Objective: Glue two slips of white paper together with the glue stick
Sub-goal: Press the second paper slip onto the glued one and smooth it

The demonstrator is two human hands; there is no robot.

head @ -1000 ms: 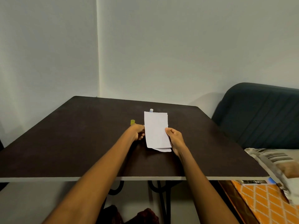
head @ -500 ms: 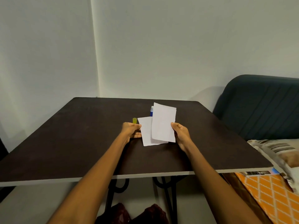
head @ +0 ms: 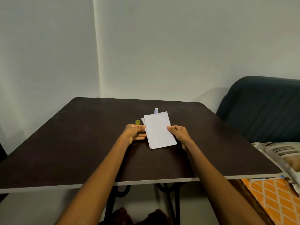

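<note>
While the two slips of white paper lie one on top of the other over the dark desk, the left hand pinches their left edge and the right hand pinches the right edge. The glue stick stands just behind them, its yellow cap near the left hand.

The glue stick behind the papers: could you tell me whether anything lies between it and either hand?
Yes. The two slips of white paper, pinched by the left hand and the right hand, lie directly before the glue stick and hide its lower part. The yellow cap stands off to the left, apart.
</note>
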